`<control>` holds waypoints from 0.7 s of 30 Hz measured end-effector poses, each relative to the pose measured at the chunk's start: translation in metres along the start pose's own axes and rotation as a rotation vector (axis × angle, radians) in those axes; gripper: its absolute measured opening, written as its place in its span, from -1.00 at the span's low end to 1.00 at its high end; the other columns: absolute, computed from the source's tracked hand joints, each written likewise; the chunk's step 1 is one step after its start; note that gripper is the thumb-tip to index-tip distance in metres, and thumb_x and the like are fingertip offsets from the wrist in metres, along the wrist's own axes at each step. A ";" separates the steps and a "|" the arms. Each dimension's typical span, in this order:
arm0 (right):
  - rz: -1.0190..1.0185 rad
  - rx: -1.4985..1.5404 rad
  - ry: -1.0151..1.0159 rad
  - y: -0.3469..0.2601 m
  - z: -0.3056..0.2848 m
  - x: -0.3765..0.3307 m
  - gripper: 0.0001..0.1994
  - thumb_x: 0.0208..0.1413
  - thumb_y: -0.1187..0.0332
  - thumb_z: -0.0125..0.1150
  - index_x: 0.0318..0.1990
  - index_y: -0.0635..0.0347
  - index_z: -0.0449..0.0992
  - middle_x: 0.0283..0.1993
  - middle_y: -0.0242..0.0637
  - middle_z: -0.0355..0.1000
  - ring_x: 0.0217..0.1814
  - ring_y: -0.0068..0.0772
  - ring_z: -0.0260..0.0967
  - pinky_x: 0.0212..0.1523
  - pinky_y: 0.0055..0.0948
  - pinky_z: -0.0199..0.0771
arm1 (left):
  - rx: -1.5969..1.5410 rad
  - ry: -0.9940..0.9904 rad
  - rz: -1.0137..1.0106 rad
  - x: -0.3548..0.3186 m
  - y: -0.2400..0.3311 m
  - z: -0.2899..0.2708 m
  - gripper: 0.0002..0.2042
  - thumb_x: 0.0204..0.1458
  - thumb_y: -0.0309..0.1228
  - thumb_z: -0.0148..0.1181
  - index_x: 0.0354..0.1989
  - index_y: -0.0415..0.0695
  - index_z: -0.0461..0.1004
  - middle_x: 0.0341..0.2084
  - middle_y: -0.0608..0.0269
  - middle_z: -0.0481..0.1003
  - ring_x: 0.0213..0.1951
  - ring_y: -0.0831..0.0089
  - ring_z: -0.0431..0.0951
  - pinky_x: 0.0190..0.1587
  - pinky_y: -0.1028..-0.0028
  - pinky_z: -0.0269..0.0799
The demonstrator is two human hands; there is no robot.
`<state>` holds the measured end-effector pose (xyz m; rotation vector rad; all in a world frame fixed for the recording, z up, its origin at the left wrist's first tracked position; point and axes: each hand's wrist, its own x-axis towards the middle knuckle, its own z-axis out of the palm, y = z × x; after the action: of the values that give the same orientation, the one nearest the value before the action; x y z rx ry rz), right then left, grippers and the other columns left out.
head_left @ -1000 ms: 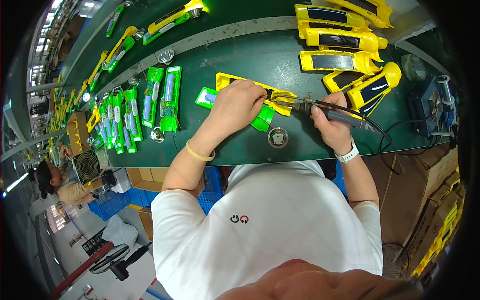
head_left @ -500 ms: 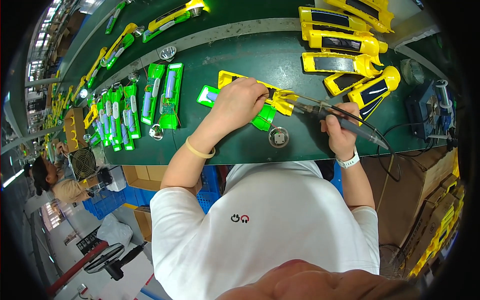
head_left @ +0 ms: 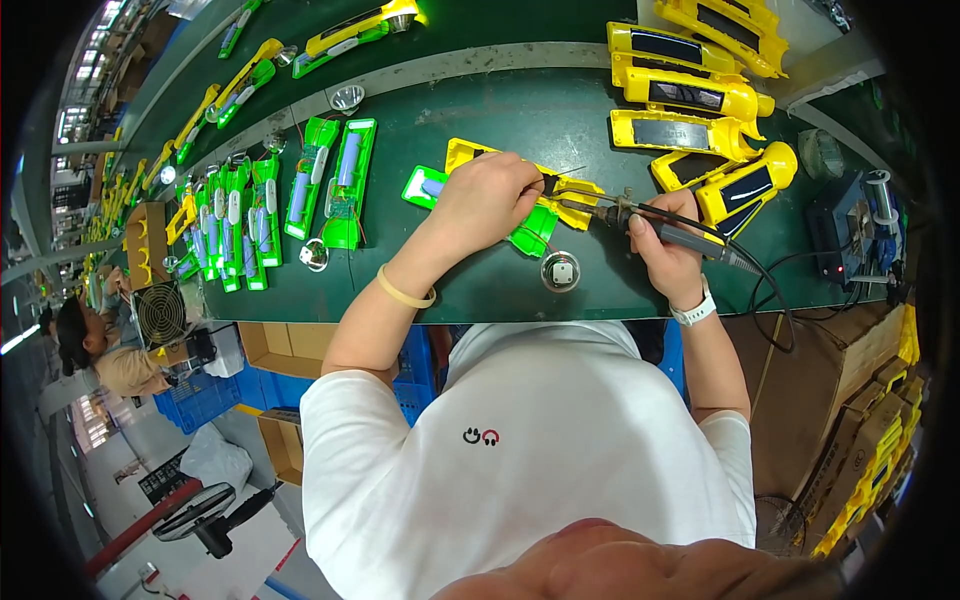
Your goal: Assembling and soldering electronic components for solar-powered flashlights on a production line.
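Two-handed work with a soldering iron, seen from above. My left grip (head_left: 490, 200) is narrow, its fingers bent together over an open yellow shell (head_left: 574, 214), close to a small dark part (head_left: 549, 184); whether they pinch that part or merely press beside it, I cannot tell. My right grip (head_left: 665, 250) is closed around the handle of the soldering iron (head_left: 690, 241), which slants so that its metal front end points left, over the shell's right end. Contact between tip and work is too fine to make out.

The yellow shell lies between my grips on the desk (head_left: 480, 95), overlapping a green shell (head_left: 528, 237). A round lamp head (head_left: 560, 271) sits just beside the green shell, on the side nearer my body.

Points of good practice, as I judge them: the left grip should steady the work without covering the joint, its fingertips well away from the hot end. The tip should meet the metal briefly and lightly, since the shell looks like plastic and would probably soften if brushed. The part is best held motionless until the solder sets. Lifting the iron toward my right would avoid both fingers and lamp head.
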<state>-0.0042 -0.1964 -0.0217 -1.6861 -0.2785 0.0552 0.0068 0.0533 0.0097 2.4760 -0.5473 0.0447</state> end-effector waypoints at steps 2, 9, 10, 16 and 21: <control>0.002 -0.008 -0.009 0.000 0.001 0.003 -0.75 -0.02 0.38 0.29 -0.38 0.22 0.29 -0.47 -0.39 0.30 -0.46 -0.65 0.19 -0.43 -0.60 0.25 | 0.007 0.004 0.005 0.000 0.000 0.000 -0.95 -0.13 -0.47 0.13 -0.50 -0.17 0.47 -0.58 0.17 0.43 -0.43 0.20 0.46 -0.36 0.31 0.37; 0.006 -0.003 0.006 -0.006 -0.002 0.004 -0.77 -0.01 0.40 0.27 -0.37 0.21 0.27 -0.50 -0.41 0.29 -0.53 -0.68 0.20 -0.50 -0.62 0.23 | 0.013 -0.004 0.001 0.001 -0.001 -0.001 -0.95 -0.13 -0.47 0.13 -0.50 -0.16 0.48 -0.58 0.17 0.43 -0.43 0.20 0.45 -0.37 0.31 0.37; -0.028 0.105 0.038 -0.006 -0.005 0.002 -0.79 0.03 0.42 0.21 -0.33 0.19 0.24 -0.54 -0.41 0.28 -0.59 -0.67 0.21 -0.55 -0.62 0.25 | 0.012 -0.003 0.000 0.002 -0.001 -0.001 -0.95 -0.13 -0.47 0.13 -0.50 -0.16 0.48 -0.58 0.17 0.43 -0.43 0.20 0.45 -0.37 0.31 0.37; 0.030 0.437 0.031 -0.022 0.010 0.009 -0.77 0.21 0.42 -0.03 -0.10 0.20 0.05 -0.23 -0.05 0.39 -0.29 -0.32 0.49 -0.36 -0.51 0.52 | 0.017 -0.016 0.005 0.003 0.003 -0.001 -0.94 -0.13 -0.46 0.12 -0.50 -0.16 0.48 -0.57 0.15 0.43 -0.42 0.18 0.46 -0.36 0.30 0.37; 0.069 0.504 0.012 -0.014 0.033 0.022 -0.75 0.20 0.39 0.00 -0.10 0.23 0.07 -0.12 -0.13 0.28 -0.07 -0.24 0.44 -0.14 -0.39 0.55 | 0.042 -0.033 -0.019 0.002 0.002 -0.002 -0.94 -0.13 -0.46 0.12 -0.51 -0.16 0.48 -0.55 0.15 0.44 -0.41 0.18 0.47 -0.35 0.29 0.38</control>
<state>0.0085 -0.1577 -0.0094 -1.1942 -0.1773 0.1536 0.0081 0.0518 0.0126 2.5266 -0.5420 0.0079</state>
